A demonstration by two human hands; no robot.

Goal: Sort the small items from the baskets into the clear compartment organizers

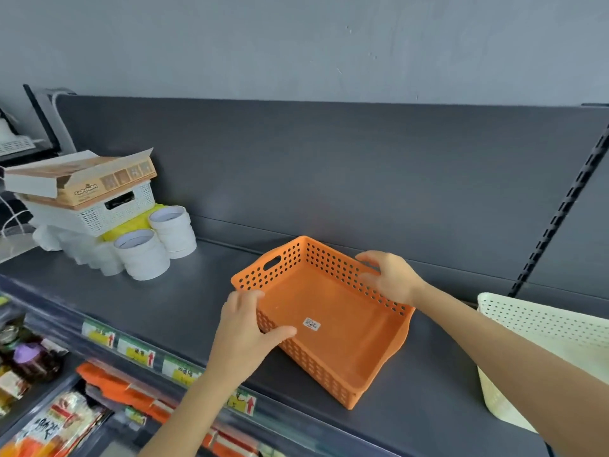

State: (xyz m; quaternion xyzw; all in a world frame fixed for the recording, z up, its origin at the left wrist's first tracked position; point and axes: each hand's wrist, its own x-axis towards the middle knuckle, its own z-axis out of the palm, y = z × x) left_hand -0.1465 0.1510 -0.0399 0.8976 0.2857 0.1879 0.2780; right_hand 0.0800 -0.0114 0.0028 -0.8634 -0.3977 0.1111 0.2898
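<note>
An orange perforated basket point(333, 328) lies on the dark grey shelf point(184, 311), with nothing inside but a small white sticker on its floor. My left hand point(247, 328) grips its near left wall, thumb inside and fingers curled over the rim. My right hand point(389, 278) holds the far right wall, fingers curled over that rim. A cream perforated basket point(540, 338) stands at the right edge, partly behind my right forearm. No clear organizer is in view.
At the shelf's left stand white round tubs point(145, 255), a white lattice basket point(115, 209) and a brown cardboard box point(82, 179) stacked on top. Price tags point(135, 349) line the shelf front. Packaged goods point(66, 420) fill the lower shelves.
</note>
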